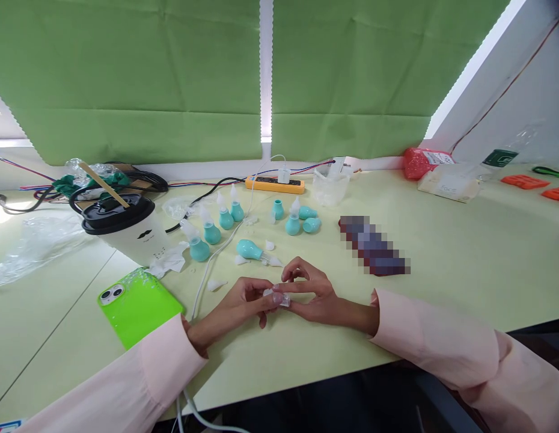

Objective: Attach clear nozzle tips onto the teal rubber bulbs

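My left hand [252, 300] and my right hand [309, 291] meet above the table near its front edge. Both are closed on a small clear plastic piece [285, 299], pinched between thumbs and fingers and partly hidden by them. Just beyond lies a teal nasal aspirator [249, 249] on its side, its clear tip pointing right. Small white tips [216, 285] are scattered around it. Several more aspirators stand upright with clear tips, one of them a teal bulb with tip [293, 224]. Beside that one, a bare teal bulb [312, 225] rests on its side.
Left are a bright green phone [139, 304], a lidded drink cup [133, 234] and crumpled plastic. A white cable [211, 258] crosses the table to an orange power strip [274, 184]. A translucent tub [330, 187] stands behind; a pixelated object [374, 245] lies right.
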`<state>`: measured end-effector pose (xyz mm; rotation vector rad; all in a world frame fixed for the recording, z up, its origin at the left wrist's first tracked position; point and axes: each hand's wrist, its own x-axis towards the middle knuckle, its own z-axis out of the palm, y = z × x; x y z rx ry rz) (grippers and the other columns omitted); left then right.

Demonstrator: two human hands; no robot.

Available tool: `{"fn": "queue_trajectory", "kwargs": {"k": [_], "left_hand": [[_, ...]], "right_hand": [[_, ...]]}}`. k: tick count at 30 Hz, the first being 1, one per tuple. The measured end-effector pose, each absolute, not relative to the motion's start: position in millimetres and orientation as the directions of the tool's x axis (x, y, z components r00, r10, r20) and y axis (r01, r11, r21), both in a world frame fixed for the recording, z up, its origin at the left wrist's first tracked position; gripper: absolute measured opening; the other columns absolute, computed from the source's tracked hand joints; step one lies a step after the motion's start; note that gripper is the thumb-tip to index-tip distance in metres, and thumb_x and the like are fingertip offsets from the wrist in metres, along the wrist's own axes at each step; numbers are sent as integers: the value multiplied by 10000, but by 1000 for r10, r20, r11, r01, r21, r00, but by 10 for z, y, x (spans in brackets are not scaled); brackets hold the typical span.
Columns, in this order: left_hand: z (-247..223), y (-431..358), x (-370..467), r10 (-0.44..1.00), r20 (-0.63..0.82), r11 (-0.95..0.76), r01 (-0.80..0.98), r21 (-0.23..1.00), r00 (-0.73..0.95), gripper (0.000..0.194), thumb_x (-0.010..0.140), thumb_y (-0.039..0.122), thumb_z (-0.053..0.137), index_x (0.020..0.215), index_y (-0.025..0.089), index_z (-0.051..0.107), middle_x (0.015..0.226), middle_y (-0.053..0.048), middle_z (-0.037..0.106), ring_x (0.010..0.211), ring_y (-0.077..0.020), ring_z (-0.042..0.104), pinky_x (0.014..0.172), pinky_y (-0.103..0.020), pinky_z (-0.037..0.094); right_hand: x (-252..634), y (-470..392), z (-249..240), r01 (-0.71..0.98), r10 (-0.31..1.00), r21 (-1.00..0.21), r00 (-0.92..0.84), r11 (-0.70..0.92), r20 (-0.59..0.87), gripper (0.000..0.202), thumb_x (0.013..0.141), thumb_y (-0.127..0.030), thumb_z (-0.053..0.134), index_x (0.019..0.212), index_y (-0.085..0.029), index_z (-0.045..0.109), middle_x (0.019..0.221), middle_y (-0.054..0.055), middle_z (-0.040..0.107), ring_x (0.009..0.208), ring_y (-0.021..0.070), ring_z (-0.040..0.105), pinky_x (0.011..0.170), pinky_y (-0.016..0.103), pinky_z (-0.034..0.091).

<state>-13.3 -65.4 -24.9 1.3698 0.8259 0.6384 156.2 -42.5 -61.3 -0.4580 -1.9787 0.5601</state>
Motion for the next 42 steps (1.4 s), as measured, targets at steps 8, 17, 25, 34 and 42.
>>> {"fn": "queue_trajectory", "kwargs": {"k": [8,17,25,34,42], "left_hand": [[-238,-660,-119,853,-39,-18,102,995,521,210,691,328,576,732,125,602,604,20,471,494,-55,397,444,-180,352],[-356,-622,-194,802,-51,166,-140,976,595,266,784,332,445,832,110,585,669,-45,527,589,-116,483,505,-247,414],[-297,-653,-152,832,-40,79,-46,996,553,220,739,294,533,849,107,570,637,-21,519,586,-103,472,489,-220,404],[-279,-671,-128,855,-72,88,-6,996,514,244,706,315,562,834,107,558,598,-4,519,544,-94,477,463,-211,413],[-277,-664,-124,834,-71,94,-13,996,548,232,714,320,547,808,108,553,617,-14,518,551,-98,478,473,-219,415]], "right_hand": [[1577,-437,-583,78,515,-548,-470,833,717,345,668,-176,622,1004,-238,572,804,24,504,722,113,516,593,240,472],[1573,-434,-590,115,551,-554,-384,825,741,319,674,-159,615,982,-235,577,787,28,528,664,110,526,546,243,465],[1574,-430,-594,118,537,-539,-400,834,743,320,686,-157,601,992,-250,580,781,29,522,698,120,526,539,239,467],[1578,-433,-605,129,511,-507,-417,852,752,366,693,-166,595,1045,-255,548,792,32,519,706,122,522,554,239,474],[1598,-437,-588,166,436,-410,-485,897,758,375,724,-142,555,1061,-305,528,803,18,499,707,106,508,563,225,472]]}}
